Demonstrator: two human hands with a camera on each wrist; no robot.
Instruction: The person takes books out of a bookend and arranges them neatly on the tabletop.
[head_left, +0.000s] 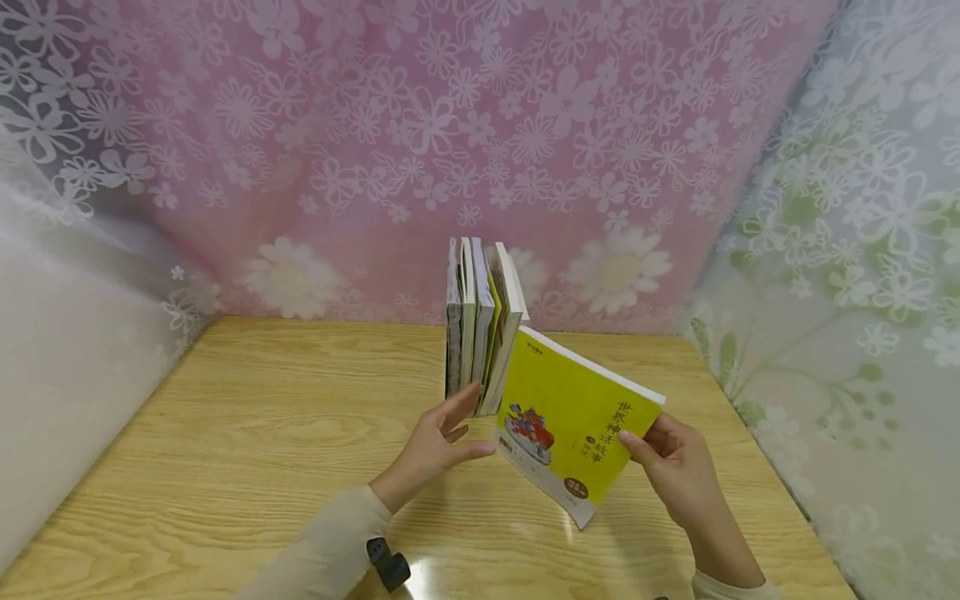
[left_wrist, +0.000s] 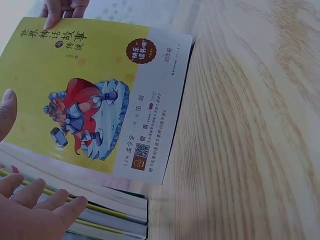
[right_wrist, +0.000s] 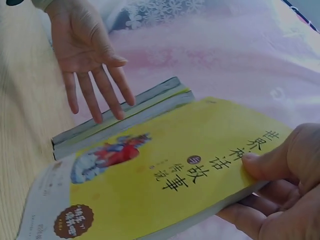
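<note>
A yellow paperback book (head_left: 570, 417) with a cartoon figure on its cover is tilted above the table. My right hand (head_left: 678, 467) grips its right edge, thumb on the front cover and fingers behind. My left hand (head_left: 442, 446) is spread, fingers straight, just left of the book; in the right wrist view a gap shows between that left hand (right_wrist: 92, 55) and the yellow cover. Behind them a row of several books (head_left: 480, 333) stands upright on the table, the rightmost leaning a little. The yellow book's lower corner hangs near the tabletop; whether it touches, I cannot tell.
The light wooden table (head_left: 262, 433) ends at a pink flowered curtain (head_left: 375, 167) behind the books. A pale flowered sheet (head_left: 862, 292) borders the right side, and a white one (head_left: 82, 333) the left. A black strap (head_left: 388, 565) sits at the left wrist.
</note>
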